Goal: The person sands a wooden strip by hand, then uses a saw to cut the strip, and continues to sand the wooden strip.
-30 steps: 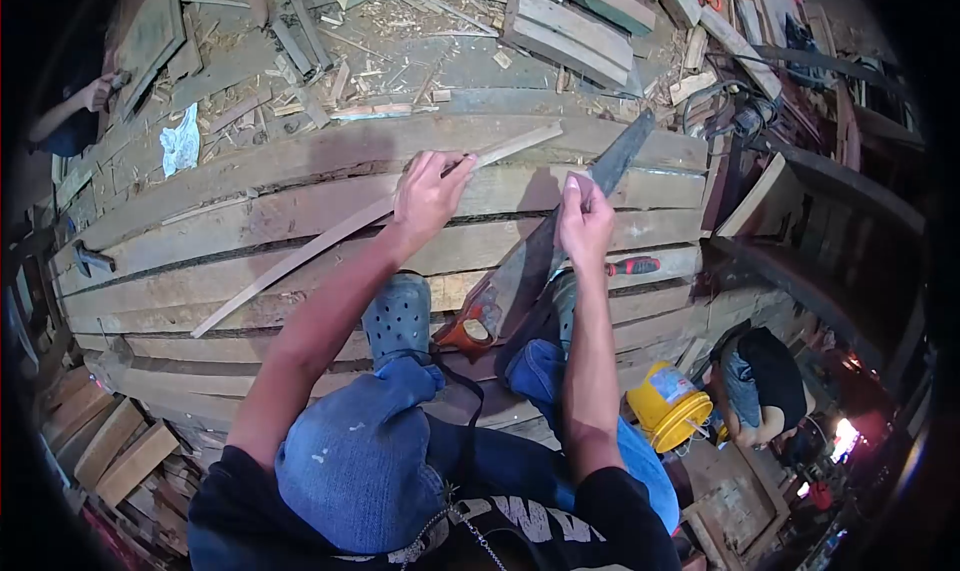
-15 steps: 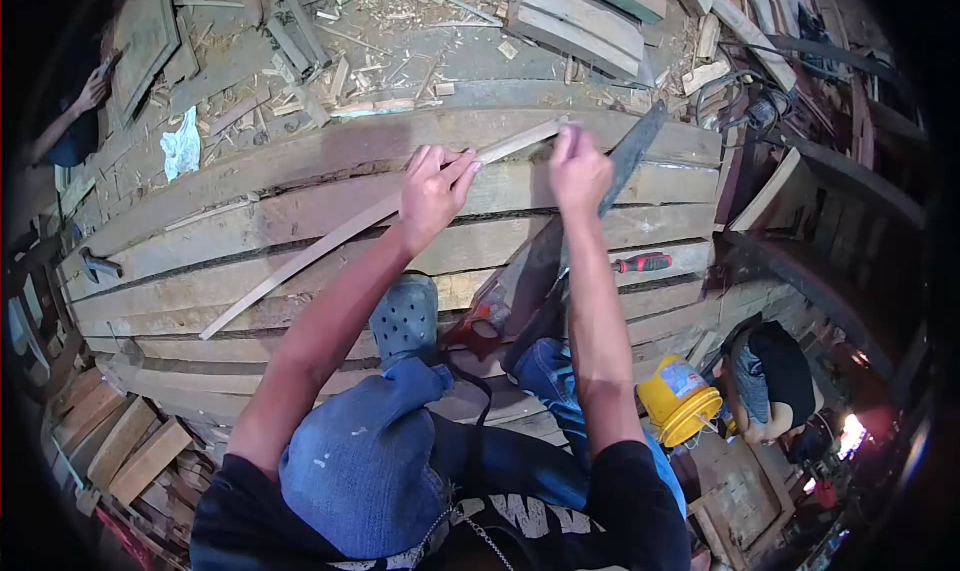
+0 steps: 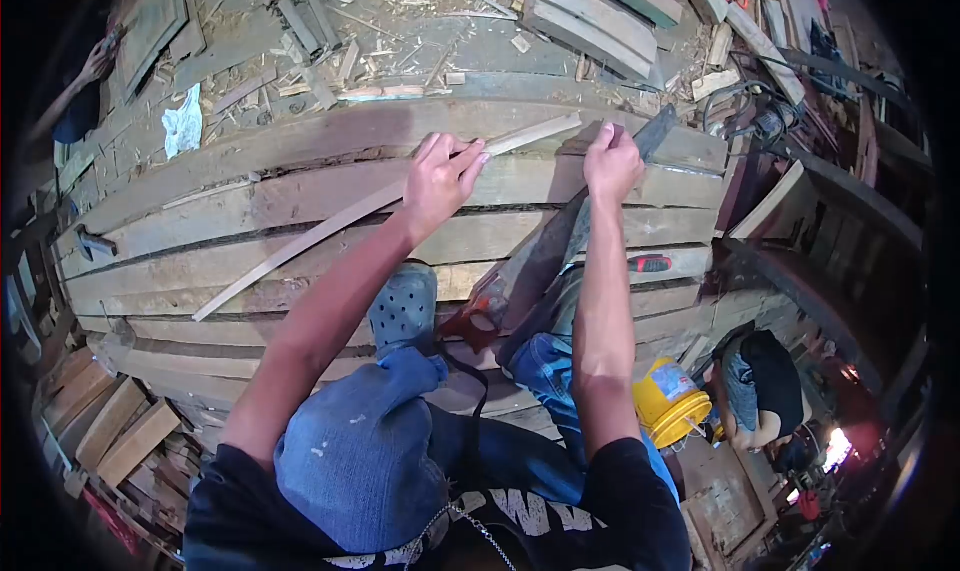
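Note:
A long thin wooden strip (image 3: 300,249) slants across the planks, its upper end past my left hand (image 3: 440,176). The fingers of that hand are pinched round the strip. Just right of the strip's upper end is my right hand (image 3: 613,163), closed and apart from the wood; whatever its fingers may hold is hidden. Beneath and behind my right hand lies a handsaw (image 3: 535,261), its reddish handle near my shoe and its dark blade pointing up and right. A red and black handled tool (image 3: 650,263) lies right of my right forearm.
Wooden planks (image 3: 330,189) with gaps between them form the surface under me. Offcuts and shavings litter the floor beyond, near stacked timber (image 3: 590,26). A yellow bucket (image 3: 672,401) stands at lower right, beside a bent-over person (image 3: 765,391). Another person's hand (image 3: 98,61) shows at upper left.
My right hand has moved right, away from the strip's upper end. My left hand still grips the strip, and the view has shifted slightly.

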The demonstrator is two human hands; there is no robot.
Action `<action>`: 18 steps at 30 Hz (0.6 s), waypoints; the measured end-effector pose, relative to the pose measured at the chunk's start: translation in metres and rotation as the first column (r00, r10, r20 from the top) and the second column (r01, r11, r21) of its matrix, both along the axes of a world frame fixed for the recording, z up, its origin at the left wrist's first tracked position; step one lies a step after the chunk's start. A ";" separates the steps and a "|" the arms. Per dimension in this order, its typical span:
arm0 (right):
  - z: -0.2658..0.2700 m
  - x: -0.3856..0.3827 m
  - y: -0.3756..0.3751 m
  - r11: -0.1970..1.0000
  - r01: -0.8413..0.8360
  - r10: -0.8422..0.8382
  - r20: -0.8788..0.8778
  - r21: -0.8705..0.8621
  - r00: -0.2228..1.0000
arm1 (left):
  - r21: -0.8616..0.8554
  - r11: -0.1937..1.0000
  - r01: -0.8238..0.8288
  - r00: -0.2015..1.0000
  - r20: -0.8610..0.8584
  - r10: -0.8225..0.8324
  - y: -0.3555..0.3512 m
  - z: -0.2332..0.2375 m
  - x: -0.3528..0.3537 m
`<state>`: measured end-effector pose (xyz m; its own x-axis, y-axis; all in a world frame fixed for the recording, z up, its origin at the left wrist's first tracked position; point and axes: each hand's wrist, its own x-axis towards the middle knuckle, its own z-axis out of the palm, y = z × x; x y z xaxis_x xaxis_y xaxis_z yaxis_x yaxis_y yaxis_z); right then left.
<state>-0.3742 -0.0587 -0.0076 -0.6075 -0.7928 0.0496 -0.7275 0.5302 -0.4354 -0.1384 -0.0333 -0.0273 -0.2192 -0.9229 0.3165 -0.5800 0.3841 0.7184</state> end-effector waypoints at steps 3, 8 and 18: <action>0.008 0.015 0.007 0.976 -0.191 0.203 0.121 -0.102 0.972 | -0.013 1.000 0.000 1.000 0.004 0.000 -0.003 0.002 -0.004; 0.009 0.003 -0.007 0.952 -0.215 0.238 -0.086 0.219 0.968 | -0.015 1.000 0.005 1.000 0.019 -0.005 -0.004 0.002 -0.003; 0.014 0.026 -0.006 0.876 -0.430 0.455 -0.075 0.220 0.887 | 0.002 1.000 -0.004 0.997 0.073 0.004 -0.001 -0.003 -0.002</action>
<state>-0.3484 -0.0645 0.0065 -0.1899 -0.9785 -0.0804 -0.9459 0.2043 -0.2522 -0.1407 -0.0341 -0.0301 -0.2381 -0.9245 0.2978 -0.6322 0.3803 0.6751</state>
